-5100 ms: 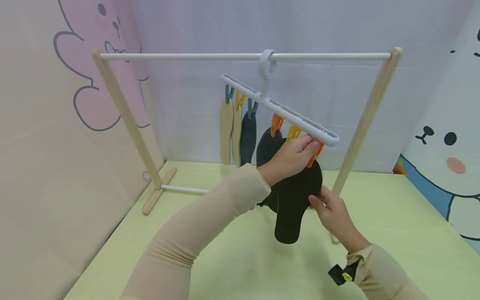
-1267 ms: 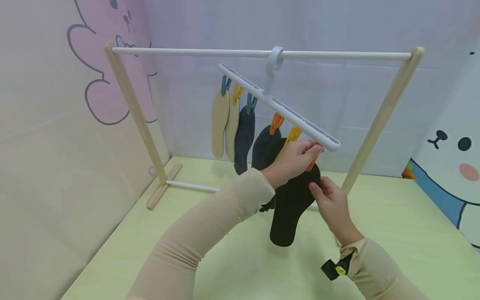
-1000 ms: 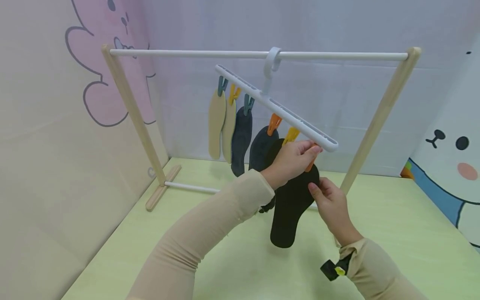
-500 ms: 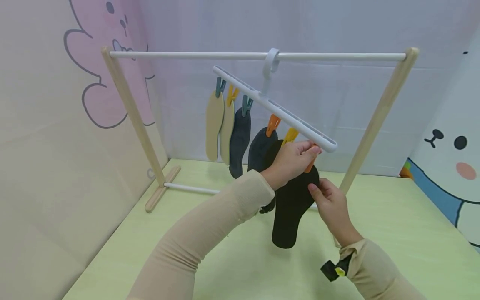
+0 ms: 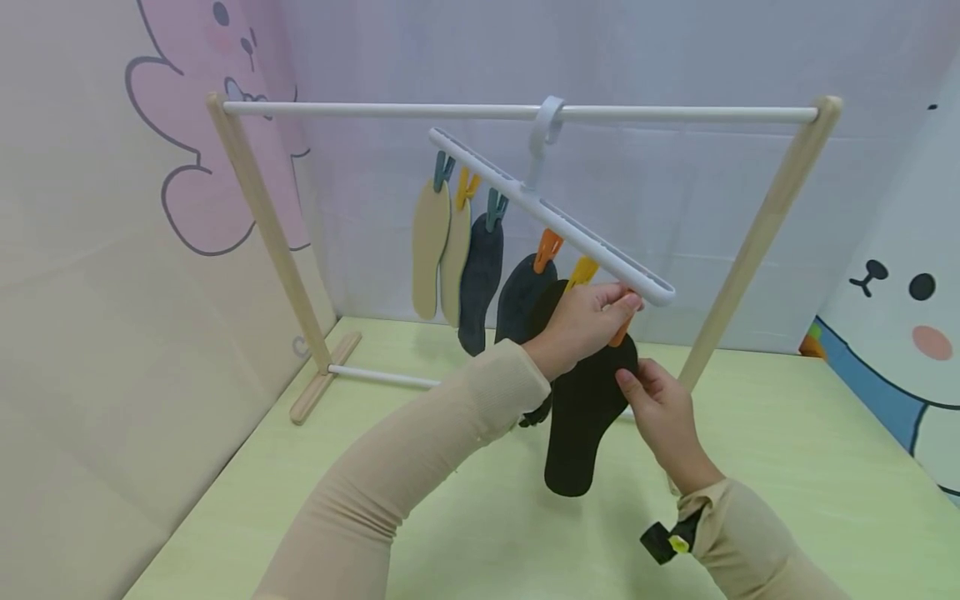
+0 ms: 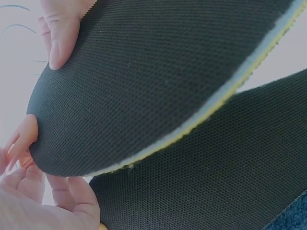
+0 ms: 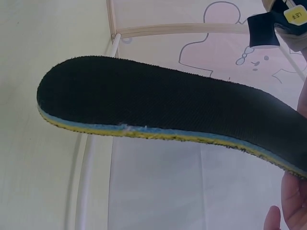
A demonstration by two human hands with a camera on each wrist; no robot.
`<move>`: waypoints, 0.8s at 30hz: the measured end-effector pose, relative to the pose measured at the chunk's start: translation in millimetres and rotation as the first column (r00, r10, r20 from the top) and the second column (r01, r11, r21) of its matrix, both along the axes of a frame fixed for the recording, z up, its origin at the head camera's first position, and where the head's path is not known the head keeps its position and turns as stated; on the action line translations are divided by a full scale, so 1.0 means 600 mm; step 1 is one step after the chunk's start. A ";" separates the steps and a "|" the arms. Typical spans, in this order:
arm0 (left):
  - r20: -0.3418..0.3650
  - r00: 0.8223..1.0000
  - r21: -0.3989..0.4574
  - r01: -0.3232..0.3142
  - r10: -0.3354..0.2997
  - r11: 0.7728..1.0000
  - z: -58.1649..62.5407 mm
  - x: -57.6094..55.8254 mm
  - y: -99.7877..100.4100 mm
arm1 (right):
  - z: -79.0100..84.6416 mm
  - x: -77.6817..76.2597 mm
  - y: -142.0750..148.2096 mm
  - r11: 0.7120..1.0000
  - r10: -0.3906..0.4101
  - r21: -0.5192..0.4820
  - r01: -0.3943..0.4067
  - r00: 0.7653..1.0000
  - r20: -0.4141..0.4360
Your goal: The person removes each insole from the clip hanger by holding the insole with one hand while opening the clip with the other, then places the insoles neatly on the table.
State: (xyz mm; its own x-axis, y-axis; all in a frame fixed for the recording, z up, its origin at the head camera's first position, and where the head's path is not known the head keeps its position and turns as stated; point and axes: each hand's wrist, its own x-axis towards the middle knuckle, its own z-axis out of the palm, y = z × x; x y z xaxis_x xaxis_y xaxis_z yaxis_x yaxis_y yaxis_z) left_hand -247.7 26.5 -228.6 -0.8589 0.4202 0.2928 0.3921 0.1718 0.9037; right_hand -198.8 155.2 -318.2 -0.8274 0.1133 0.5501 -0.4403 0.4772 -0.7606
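Observation:
In the head view a black insole [image 5: 577, 425] hangs tilted below the right end of a white clip hanger [image 5: 592, 242]. My left hand [image 5: 577, 329] pinches the orange clothespin [image 5: 621, 332] at the insole's top edge. Thumb and fingers of my right hand [image 5: 663, 417] hold the insole's right edge. The left wrist view shows the clothespin [image 6: 28, 132] at the rim of the insole [image 6: 148, 86], with a second dark insole [image 6: 201, 177] behind. Blue and yellow layers line the edge of the insole [image 7: 168, 100] in the right wrist view.
The hanger hooks over the white rod [image 5: 375, 110] of a wooden rack [image 5: 761, 242]. Along it hang two beige insoles [image 5: 430, 250] and several dark ones [image 5: 482, 283], on green, orange and yellow clothespins [image 5: 581, 273]. Below is a pale green table [image 5: 465, 533].
Both hands keep the same hold. Since the earliest frame the view has shifted, the hanger's left end appears slightly farther left, and the hanging insoles show more of their faces.

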 end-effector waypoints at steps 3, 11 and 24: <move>0.001 1.000 0.008 0.011 -0.011 1.000 0.001 0.001 -0.002 | -0.001 0.000 -0.001 1.000 -0.001 0.000 0.001 1.000 -0.006; 0.003 1.000 0.001 -0.002 0.002 1.000 0.001 0.001 -0.001 | -0.006 -0.001 0.001 1.000 0.025 -0.005 -0.025 1.000 -0.013; 0.008 1.000 0.000 -0.020 0.020 1.000 0.001 0.001 0.003 | -0.008 0.001 0.010 0.994 -0.024 0.101 0.029 0.998 -0.056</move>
